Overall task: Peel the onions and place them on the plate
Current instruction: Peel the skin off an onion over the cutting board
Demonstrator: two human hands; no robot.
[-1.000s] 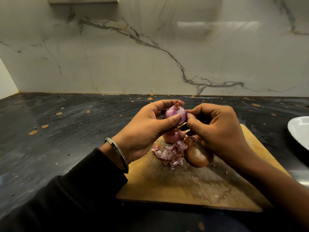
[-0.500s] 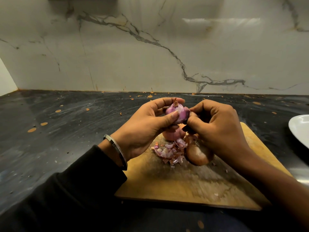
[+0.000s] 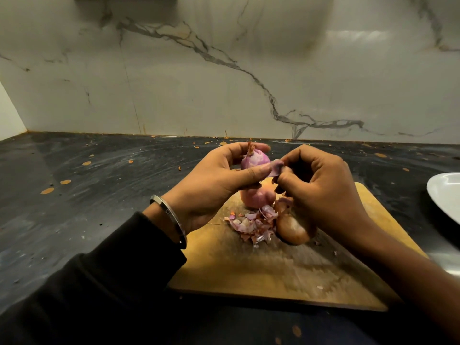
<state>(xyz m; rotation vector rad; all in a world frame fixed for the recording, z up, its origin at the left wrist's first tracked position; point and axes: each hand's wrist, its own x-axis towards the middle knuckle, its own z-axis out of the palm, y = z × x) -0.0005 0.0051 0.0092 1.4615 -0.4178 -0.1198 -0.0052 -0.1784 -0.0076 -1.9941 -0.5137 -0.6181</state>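
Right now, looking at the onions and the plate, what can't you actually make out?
Head view only:
- plate: cut off by the right edge; whether it holds any onions is unseen.
- brown onion: partly behind the right hand.
- held onion: underside covered by the left hand.

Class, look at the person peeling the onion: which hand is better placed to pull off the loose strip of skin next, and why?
The right hand. It already pinches the loose skin strip, while the left hand grips the onion above the cutting board and is likely needed to steady it.
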